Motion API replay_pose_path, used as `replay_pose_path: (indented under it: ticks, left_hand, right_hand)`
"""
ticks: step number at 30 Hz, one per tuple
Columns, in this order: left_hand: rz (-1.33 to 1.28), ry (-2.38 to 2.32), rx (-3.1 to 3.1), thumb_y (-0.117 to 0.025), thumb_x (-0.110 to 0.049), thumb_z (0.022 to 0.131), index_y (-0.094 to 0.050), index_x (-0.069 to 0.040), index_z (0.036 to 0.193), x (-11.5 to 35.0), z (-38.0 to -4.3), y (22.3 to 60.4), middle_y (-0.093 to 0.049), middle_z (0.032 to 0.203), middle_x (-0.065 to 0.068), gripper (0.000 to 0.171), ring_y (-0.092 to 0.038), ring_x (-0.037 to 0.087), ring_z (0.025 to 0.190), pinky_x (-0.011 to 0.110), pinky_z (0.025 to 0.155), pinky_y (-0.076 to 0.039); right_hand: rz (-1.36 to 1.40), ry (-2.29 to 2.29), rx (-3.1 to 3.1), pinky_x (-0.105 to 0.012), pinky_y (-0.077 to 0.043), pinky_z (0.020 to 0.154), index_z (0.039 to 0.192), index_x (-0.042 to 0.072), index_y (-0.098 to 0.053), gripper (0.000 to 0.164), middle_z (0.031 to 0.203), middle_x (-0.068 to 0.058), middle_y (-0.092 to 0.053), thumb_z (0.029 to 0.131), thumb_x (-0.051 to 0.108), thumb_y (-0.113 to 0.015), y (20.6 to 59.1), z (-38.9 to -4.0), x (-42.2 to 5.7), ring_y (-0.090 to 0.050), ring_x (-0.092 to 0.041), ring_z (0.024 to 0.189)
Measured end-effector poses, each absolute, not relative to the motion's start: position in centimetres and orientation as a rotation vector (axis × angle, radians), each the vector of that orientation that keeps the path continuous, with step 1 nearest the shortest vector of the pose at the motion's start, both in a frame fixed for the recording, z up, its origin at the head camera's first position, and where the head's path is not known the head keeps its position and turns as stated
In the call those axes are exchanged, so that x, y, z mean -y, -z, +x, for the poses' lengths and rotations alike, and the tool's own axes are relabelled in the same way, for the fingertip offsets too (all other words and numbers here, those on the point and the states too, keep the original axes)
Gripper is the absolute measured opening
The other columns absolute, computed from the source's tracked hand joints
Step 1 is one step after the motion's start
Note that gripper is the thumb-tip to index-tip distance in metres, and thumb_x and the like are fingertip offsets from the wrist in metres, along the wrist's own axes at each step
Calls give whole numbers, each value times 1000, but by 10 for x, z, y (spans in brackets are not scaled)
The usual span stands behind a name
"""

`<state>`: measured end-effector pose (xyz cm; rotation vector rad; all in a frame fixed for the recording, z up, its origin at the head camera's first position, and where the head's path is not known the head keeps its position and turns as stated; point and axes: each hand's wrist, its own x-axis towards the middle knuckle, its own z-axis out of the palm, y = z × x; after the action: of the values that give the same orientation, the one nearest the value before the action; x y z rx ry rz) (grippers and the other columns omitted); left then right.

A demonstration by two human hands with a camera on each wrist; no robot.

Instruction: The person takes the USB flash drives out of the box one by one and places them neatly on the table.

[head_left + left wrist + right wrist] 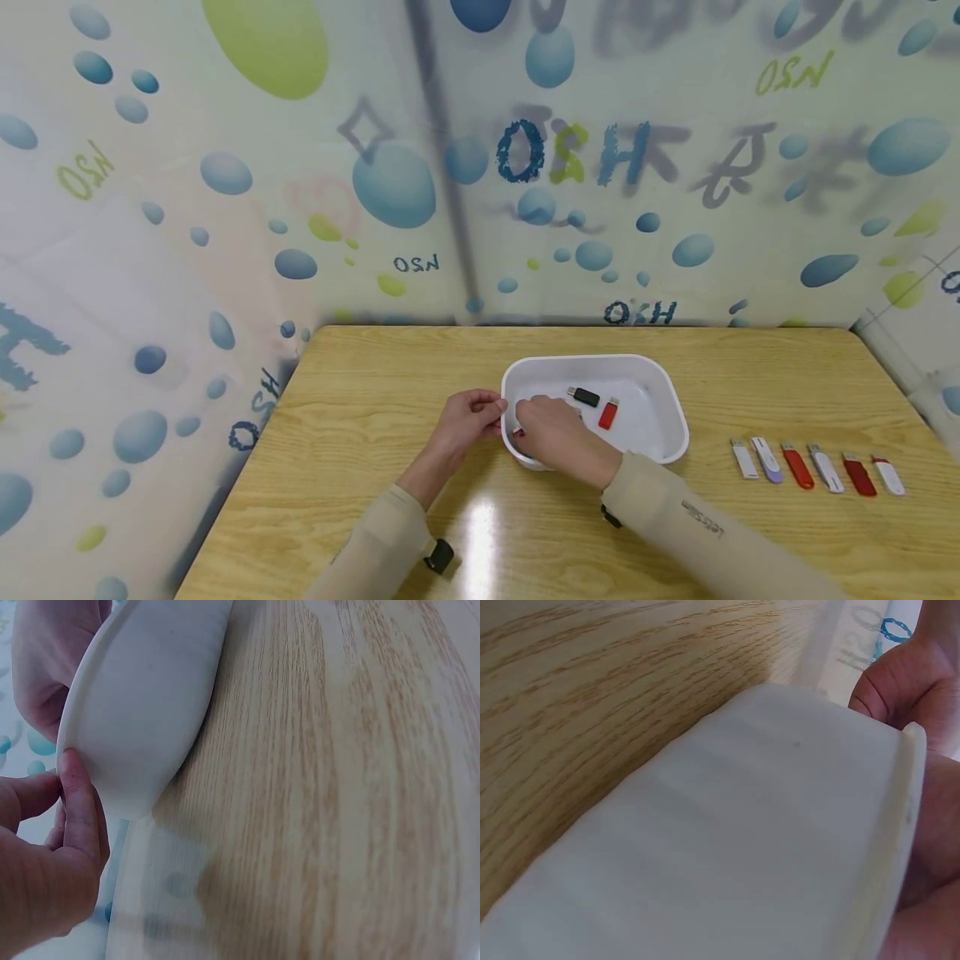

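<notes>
A white plastic tub (pixel 651 417) stands on the wooden table. My left hand (pixel 471 417) pinches its left rim between thumb and fingers, which shows closely in the left wrist view. My right hand (pixel 557 429) reaches over the near wall into the tub's left part, fingers pointing down. Beside those fingers a bit of a red-and-silver USB stick (pixel 517 432) peeks out; I cannot tell whether they hold it. A black USB stick (pixel 585 397) and a red USB stick (pixel 608 413) lie farther right on the tub floor. In the right wrist view the tub wall (pixel 727 825) hides my right fingertips.
Several USB sticks lie in a row on the table right of the tub, from a white one (pixel 744 459) to a white-and-red one (pixel 888 477), with red ones (pixel 797 467) among them. A patterned curtain (pixel 525 250) hangs behind the table's back edge.
</notes>
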<state>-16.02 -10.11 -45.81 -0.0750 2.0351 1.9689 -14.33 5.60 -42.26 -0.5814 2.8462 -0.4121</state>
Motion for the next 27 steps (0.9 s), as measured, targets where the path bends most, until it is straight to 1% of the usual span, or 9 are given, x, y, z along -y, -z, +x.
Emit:
replay_pose_path:
  ticks: [5,12,15,19,22,27]
  left_hand:
    - [-83,-1962,-2035,-63,-10,93,-59,13,111,101,-160,457,-61,84,8,29,-60,11,70,26,66,-56]
    - [-82,-1977,-2013,-62,-8,93,-58,14,111,100,-159,455,-61,82,7,29,-60,11,69,24,64,-56]
    - [-93,-1979,-2007,-62,-8,92,-58,13,110,100,-159,454,-61,82,6,28,-60,11,69,24,63,-56]
    - [-90,-1984,-1999,-62,-7,92,-58,13,110,100,-160,454,-61,81,5,27,-60,10,68,23,63,-56]
    - [-83,-1980,-1998,-62,-7,92,-58,14,111,100,-161,454,-61,81,5,28,-60,10,68,23,63,-56]
    - [-84,-1966,-2007,-62,-8,93,-58,14,111,101,-161,455,-62,82,8,29,-60,11,69,24,64,-56]
  right_hand:
    - [-622,415,-2840,-32,-43,56,76,8,-60,15,66,-1,-51,86,17,-65,425,-144,-54,-48,-18,61]
    - [-798,419,-2886,-30,-42,52,61,14,-53,25,61,2,-50,83,9,-65,429,-144,-54,-46,-15,59]
    - [-835,417,-2890,-30,-42,52,61,14,-54,25,60,3,-50,82,7,-64,430,-145,-54,-46,-15,59]
    - [-841,400,-2879,-30,-43,52,64,14,-56,22,61,3,-51,83,7,-64,430,-148,-52,-47,-14,58]
    - [-840,392,-2861,-30,-43,52,64,14,-56,22,62,3,-51,84,7,-64,431,-150,-52,-47,-14,58]
    - [-796,423,-2822,-30,-41,53,62,15,-53,24,62,3,-50,82,6,-63,430,-150,-53,-45,-15,58]
